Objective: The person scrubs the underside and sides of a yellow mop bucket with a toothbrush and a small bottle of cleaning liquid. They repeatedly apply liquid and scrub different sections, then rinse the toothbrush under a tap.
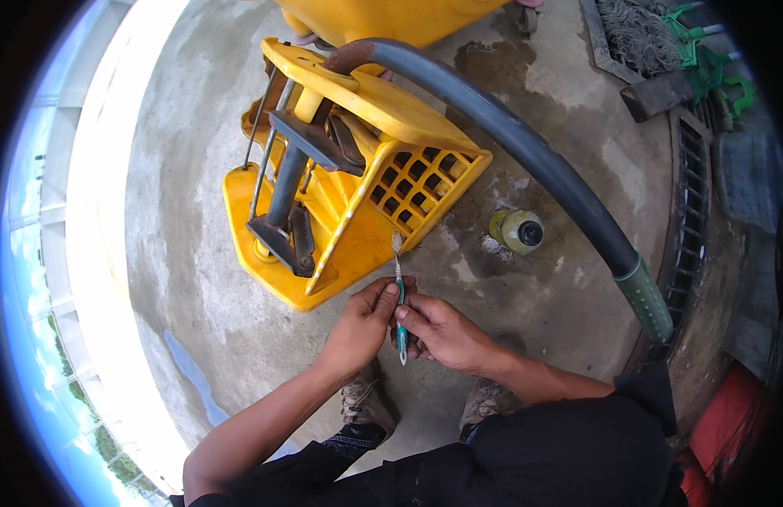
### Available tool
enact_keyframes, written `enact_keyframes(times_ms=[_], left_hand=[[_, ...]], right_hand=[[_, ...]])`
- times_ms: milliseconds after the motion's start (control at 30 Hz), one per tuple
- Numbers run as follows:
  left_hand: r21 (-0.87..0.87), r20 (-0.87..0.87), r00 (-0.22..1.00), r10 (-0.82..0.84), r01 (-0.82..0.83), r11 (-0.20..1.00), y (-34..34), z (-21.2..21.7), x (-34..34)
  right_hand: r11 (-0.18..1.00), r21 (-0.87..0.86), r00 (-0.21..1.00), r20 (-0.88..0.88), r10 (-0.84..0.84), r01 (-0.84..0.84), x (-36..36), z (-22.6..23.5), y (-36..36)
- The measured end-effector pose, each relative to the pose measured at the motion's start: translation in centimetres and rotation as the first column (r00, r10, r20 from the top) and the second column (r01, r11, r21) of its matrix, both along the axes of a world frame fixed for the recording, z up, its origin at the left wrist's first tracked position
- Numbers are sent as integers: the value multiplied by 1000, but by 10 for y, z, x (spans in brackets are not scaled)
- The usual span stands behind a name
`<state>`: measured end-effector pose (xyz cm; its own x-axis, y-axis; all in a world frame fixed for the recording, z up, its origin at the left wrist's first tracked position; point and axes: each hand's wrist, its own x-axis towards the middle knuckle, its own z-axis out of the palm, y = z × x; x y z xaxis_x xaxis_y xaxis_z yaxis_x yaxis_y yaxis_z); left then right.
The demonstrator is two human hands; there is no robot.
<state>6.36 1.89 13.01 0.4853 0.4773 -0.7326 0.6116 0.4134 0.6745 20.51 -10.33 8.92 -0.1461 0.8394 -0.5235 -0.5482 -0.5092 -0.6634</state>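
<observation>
A toothbrush [401, 291] with a teal and white handle is held between my two hands, its worn bristle head pointing away from me. My left hand [363, 325] pinches the handle near its middle. Just below, my right hand [446, 331] grips the same handle with thumb and fingers. Right beyond the bristles stands a yellow plastic mop wringer [357, 245] with a grid panel, metal rods and dark metal brackets. Its long dark lever [526, 152] curves to the right and ends in a green ribbed grip [645, 300].
A yellowish bottle with a black cap [522, 231] stands on the wet concrete floor [569, 338], right of the wringer. A yellow bucket on casters [391, 19] is at the top. Mop strings [632, 38] and green mop fittings [704, 72] lie far right, near a drain grate [689, 194].
</observation>
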Motion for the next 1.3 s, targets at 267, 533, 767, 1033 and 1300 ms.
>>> enact_keyframes(times_ms=[267, 533, 767, 1033, 1300], left_hand=[[668, -126, 737, -664, 558, 492, 36, 93, 21], [968, -246, 736, -631, 157, -195, 77, 56, 2], [982, -16, 851, -526, -86, -169, 91, 26, 9], [932, -154, 762, -628, -99, -349, 117, 13, 6], [992, -103, 836, -539, 47, -117, 79, 34, 9]], right_hand=[[944, -241, 973, 17, -229, 226, 21, -16, 26], [898, -383, 887, -307, -345, 217, 20, -11, 47], [930, -307, 935, -220, -277, 203, 18, -25, 49], [955, -255, 987, -12, -160, 152, 15, -30, 45], [963, -249, 992, 94, -84, 105, 5, -27, 42]])
